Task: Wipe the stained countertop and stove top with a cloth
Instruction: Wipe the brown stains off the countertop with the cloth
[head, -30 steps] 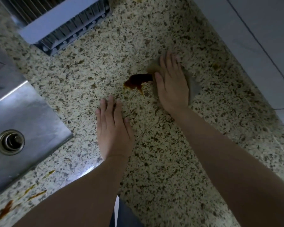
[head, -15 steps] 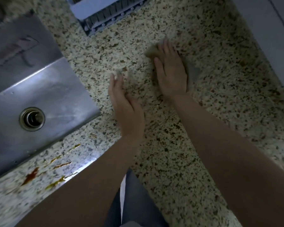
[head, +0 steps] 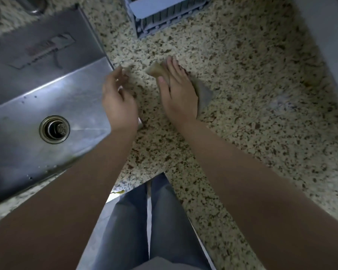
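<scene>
My right hand [head: 177, 92] lies flat, palm down, on a grey-brown cloth [head: 203, 95] pressed against the speckled granite countertop [head: 252, 117]. The cloth's stained front corner [head: 155, 70] pokes out past my thumb. My left hand [head: 118, 98] hovers just left of it, over the counter beside the sink's edge, fingers loosely curled and blurred, holding nothing. No dark stain shows on the counter around the cloth. The stove top is out of view.
A steel sink [head: 47, 106] with a round drain [head: 54, 129] fills the left. A grey ribbed rack [head: 164, 12] stands at the back of the counter. A pale wall [head: 328, 36] runs along the right. My trouser legs [head: 150, 227] show below the counter's front edge.
The dark brown stain seen a second ago is gone under the cloth's path. My right hand slid the cloth left. My left hand lifted off the counter toward the sink edge; the view shifted.
</scene>
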Demonstrator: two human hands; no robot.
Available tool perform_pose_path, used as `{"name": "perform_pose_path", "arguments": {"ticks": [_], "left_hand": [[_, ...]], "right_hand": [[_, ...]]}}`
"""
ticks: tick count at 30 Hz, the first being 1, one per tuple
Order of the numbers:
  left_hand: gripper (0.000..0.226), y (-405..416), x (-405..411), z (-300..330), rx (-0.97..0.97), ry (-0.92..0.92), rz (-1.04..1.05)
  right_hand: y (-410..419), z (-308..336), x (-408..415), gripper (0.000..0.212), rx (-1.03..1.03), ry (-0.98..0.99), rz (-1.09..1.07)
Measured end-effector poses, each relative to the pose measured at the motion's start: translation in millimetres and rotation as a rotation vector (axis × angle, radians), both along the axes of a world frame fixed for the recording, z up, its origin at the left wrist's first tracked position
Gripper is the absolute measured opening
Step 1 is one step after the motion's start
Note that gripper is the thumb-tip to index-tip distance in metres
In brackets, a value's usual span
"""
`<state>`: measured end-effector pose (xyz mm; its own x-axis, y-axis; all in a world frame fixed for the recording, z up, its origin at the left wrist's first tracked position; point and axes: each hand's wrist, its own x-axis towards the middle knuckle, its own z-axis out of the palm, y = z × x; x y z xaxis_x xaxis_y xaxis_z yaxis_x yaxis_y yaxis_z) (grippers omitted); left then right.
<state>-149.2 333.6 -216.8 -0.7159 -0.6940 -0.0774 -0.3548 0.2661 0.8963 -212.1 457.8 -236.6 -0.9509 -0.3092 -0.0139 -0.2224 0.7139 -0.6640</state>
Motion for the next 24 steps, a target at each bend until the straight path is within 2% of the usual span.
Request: {"name": "perform_pose_path", "arguments": {"ticks": [8,13,16,17,20,24], "left_hand": [[0.061,-39.1,30.7,2.4,-0.112,0.002,-0.017],[0.058,-59.3,53.7,6.2,-0.112,-0.008,0.021],[0.059,-67.5,66.3,6.2,-0.1,-0.009,0.044],[0.059,-69.7,71.7,7.6,-0.097,-0.006,0.053],[0.058,-76.5,82.8,14.5,-0.109,0.001,0.074],[0.054,-95.8,92.5,28.8,-0.102,0.058,0.156]], "right_hand": [[-63.1,-1.1,39.3,0.049,-0.126,0.068,-0.04],[-83.2,3.7,49.2,0.052,-0.149,-0.032,-0.097],[-97.2,11.2,58.3,0.046,-0.184,-0.073,-0.123],[-103.9,15.6,65.0,0.042,-0.198,-0.137,-0.123],[-125.8,28.8,85.9,0.046,-0.333,-0.5,-0.132],[-139.1,56.2,78.7,0.037,-0.801,-0.949,-0.402]]}}
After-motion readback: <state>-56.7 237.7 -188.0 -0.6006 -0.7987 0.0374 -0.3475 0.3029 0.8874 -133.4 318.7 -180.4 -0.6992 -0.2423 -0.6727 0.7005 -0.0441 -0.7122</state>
